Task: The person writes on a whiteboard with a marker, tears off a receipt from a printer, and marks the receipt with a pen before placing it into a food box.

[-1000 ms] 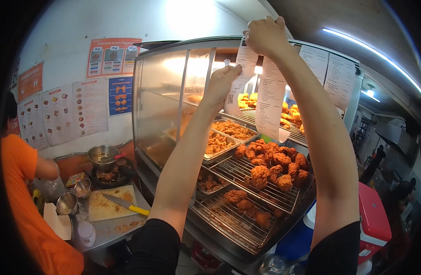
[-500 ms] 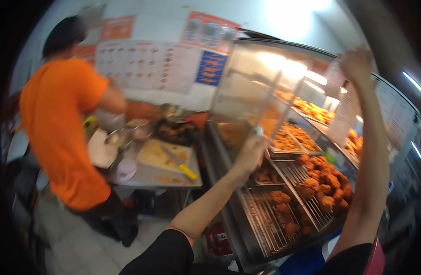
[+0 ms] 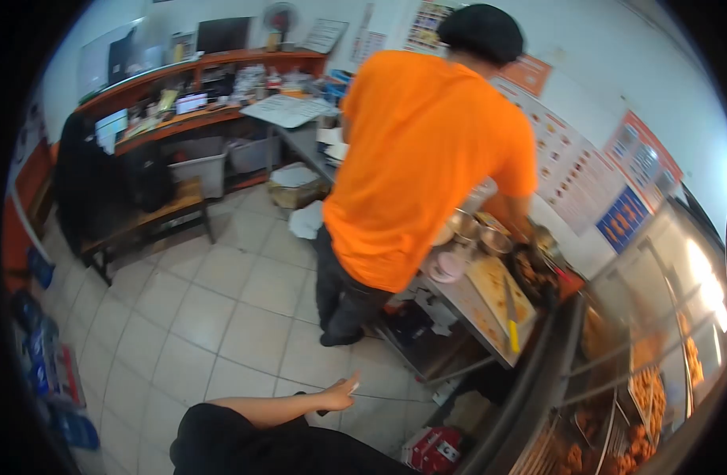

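My left hand (image 3: pixel 340 395) is low in front of me over the tiled floor, its bare forearm coming out of a black sleeve. The fingers look drawn together, with a small pale spot at their tips that I cannot name. My right hand is out of the frame. Nearest to the left hand is a person in an orange shirt (image 3: pixel 439 170), back turned, bending over a metal work table (image 3: pixel 468 324). A cutting board (image 3: pixel 490 285) lies there, with a yellow-handled knife (image 3: pixel 511 321) on it.
A glass display case (image 3: pixel 617 340) with fried food (image 3: pixel 647 392) stands at the right. At floor level sits a red item (image 3: pixel 436 450). A wooden bench (image 3: pixel 154 214), a cluttered desk (image 3: pixel 213 111) and blue-capped bottles (image 3: pixel 51 364) are at the left.
My view has swung left, away from the display case. The left hand has come off the case and dropped low. My right hand, raised at the case before, has left the view.
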Motion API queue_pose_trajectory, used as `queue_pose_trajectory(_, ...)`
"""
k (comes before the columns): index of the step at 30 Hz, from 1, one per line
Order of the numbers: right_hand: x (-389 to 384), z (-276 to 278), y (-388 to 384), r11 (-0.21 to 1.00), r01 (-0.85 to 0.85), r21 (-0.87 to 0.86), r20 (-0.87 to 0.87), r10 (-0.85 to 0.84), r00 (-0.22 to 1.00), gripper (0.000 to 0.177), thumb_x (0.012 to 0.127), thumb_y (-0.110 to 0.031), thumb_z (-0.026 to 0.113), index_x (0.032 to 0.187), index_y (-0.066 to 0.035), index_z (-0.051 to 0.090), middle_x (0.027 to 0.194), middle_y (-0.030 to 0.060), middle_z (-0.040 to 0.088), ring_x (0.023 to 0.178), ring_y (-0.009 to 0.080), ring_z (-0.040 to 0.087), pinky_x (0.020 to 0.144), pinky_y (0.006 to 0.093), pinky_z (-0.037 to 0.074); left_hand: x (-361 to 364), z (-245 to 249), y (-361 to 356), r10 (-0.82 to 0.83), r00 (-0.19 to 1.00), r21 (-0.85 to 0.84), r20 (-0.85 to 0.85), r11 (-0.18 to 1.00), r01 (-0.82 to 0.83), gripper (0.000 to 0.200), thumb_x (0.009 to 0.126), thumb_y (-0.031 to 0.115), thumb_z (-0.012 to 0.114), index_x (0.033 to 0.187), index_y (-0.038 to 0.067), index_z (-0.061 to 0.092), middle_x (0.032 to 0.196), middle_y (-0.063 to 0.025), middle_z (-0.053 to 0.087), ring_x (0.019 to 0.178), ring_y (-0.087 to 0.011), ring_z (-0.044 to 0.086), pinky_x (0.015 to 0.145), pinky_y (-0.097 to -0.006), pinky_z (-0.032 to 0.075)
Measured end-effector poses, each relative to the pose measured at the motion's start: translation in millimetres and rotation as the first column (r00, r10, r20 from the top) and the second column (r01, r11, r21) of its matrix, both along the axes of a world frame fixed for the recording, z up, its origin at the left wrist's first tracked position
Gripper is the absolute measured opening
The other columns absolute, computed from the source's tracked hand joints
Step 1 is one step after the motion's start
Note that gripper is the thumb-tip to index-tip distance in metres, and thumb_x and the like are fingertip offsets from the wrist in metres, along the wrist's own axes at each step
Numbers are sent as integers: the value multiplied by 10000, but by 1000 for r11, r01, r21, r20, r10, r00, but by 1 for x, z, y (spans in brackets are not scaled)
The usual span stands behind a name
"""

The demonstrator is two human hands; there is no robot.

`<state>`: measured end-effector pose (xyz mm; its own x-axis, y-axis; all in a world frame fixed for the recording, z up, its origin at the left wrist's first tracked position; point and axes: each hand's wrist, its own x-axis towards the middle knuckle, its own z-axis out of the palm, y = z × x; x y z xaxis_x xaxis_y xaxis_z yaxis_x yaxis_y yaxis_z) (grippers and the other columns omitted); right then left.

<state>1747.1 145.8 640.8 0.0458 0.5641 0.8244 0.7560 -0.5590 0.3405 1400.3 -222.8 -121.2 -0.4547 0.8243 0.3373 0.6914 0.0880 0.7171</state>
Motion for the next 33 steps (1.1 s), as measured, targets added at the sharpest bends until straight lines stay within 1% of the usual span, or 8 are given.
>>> queue_pose_trajectory(2,-31,-44,-11,975,-220,-1,-55,220,974,626,903,-521,326,1294,-63,495,1356,157,449,1296,400,332,1081,573,109,-11,63,-64,448,553,-506,702,861,-55,480,879,199,521,1312,48,377,790,-138,590,505,-181,535,453,-295,440)
queue_pose_trajectory(6,-118,-122,-91,825,-562,61,-173,563,808,668,856,-543,494,1262,-12,507,1310,217,474,1273,435,343,1012,651,226,-63,34,-132,426,64,-417,902,901,-122,294,941,205,468,1192,52,441,794,-95,587,465,-122,496,391,-244,389)
queue_pose_trajectory(9,-313,-304,-231,-222,-975,-15,-675,721,-154,419,825,-294,586,1111,11,552,1113,185,548,1017,342,525,864,454,408,-106,56,-168,130,370,-102,920,990,-94,286,955,267,471,1133,49,420,707,-67,565,453,-82,467,397,-205,352)
queue_pose_trajectory(12,-442,-513,-313,-858,-514,-4,-957,151,-246,404,835,-204,624,1181,-18,529,959,144,588,842,227,580,744,338,468,-150,78,-203,76,446,-45,892,996,-79,359,952,250,488,1202,59,316,703,-63,561,467,-75,454,411,-201,349)
queue_pose_trajectory(16,-517,-617,-448,-885,-434,169,-904,-315,289,233,920,-228,532,1042,-31,553,711,72,583,663,135,558,628,294,461,-214,102,-254,137,640,-62,756,988,-138,484,946,205,506,1255,77,156,706,-60,559,494,-86,448,439,-210,361)
queue_pose_trajectory(23,-677,-616,-478,-801,-550,237,-969,-235,-75,192,900,-196,576,840,-15,555,618,51,562,538,129,522,499,278,406,-358,99,-322,123,604,-90,788,992,-85,221,968,250,455,1063,50,467,744,-16,523,662,-87,461,601,-233,399)
queue_pose_trajectory(28,-787,-630,-489,-473,-717,513,-599,-795,95,221,901,-230,580,764,-58,557,579,-13,499,466,62,441,420,214,326,-469,105,-317,171,742,-111,648,985,-130,189,958,222,475,952,47,544,696,16,464,648,-87,412,601,-225,361)
queue_pose_trajectory(33,-902,-649,-516,-663,-625,413,-608,-711,352,413,941,-363,442,721,-44,586,543,16,506,492,103,483,437,262,370,-572,128,-329,239,824,-257,513,959,-118,192,958,223,473,985,47,548,755,10,510,700,-106,443,651,-254,390)
